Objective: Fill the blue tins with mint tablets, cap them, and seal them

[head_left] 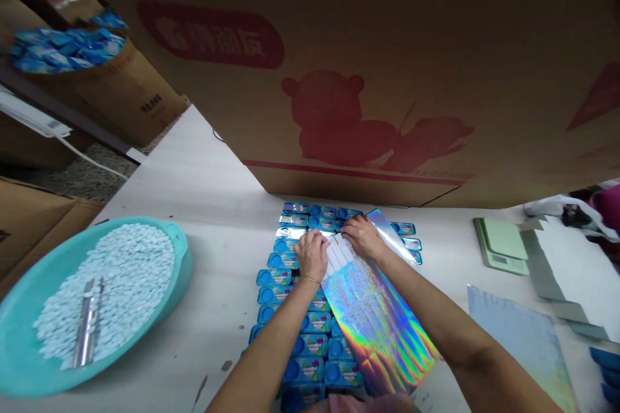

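Observation:
Rows of small blue printed tins cover the middle of the white table. Over part of them lies a shiny holographic sheet with pale bare strips at its far end. My left hand is closed at the sheet's far left corner, above the tins; what its fingers pinch is too small to make out. My right hand rests on the far end of the sheet with curled fingers gripping its edge. The fingertips of both hands are partly hidden.
A turquoise basin of pale blue candies with a metal scoop stands left. A large cardboard box blocks the back. Right are a green scale, white card pieces and a pale blue sheet.

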{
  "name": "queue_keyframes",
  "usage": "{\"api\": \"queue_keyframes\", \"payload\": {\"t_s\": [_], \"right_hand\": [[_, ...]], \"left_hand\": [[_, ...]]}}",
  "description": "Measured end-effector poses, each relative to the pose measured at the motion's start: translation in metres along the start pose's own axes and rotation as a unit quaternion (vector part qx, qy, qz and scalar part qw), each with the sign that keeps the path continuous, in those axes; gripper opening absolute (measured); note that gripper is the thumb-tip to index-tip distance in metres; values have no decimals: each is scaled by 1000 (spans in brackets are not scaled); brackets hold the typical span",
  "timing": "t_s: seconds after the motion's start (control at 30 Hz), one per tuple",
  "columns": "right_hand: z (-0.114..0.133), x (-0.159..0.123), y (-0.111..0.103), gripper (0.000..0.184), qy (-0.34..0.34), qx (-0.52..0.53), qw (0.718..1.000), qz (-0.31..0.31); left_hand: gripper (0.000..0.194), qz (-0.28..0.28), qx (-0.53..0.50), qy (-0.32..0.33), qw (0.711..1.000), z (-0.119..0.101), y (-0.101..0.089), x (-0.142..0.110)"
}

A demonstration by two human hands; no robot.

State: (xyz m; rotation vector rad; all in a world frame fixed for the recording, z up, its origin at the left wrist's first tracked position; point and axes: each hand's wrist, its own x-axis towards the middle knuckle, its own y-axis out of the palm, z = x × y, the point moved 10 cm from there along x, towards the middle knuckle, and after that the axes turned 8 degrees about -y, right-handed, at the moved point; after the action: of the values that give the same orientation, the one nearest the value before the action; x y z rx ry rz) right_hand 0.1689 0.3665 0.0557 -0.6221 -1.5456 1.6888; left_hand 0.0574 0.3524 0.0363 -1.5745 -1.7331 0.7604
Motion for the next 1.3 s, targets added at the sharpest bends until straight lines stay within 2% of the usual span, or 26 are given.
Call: {"api": "queue_keyframes", "payload": {"t_s": [0.27,0.4,0.67,0.87,1.0,1.13,1.3], "right_hand": [[8,-27,16,32,-80,-22,996,-42],[9,-32,17,32,-74,-39,995,-50],[12,-20,18,34,-37,-41,998,-12],[7,-25,10,29,-6,-15,999,-39],[3,-28,11,25,-15,-34,999,-8],[1,-21,4,30,10,-47,999,-5],[10,-15,15,31,-11,-35,999,6]], "left_hand": [[12,-1,-4,7,1000,0,1,0],[13,6,4,2,1000,1,3,0],[13,17,8,1,1000,0,3,0],[13,25,6,-4,1000,-1,4,0],[14,25,6,5,1000,-2,4,0],[15,17,5,11,1000,-2,3,-1],[14,11,4,8,1000,-1,3,-1]]}}
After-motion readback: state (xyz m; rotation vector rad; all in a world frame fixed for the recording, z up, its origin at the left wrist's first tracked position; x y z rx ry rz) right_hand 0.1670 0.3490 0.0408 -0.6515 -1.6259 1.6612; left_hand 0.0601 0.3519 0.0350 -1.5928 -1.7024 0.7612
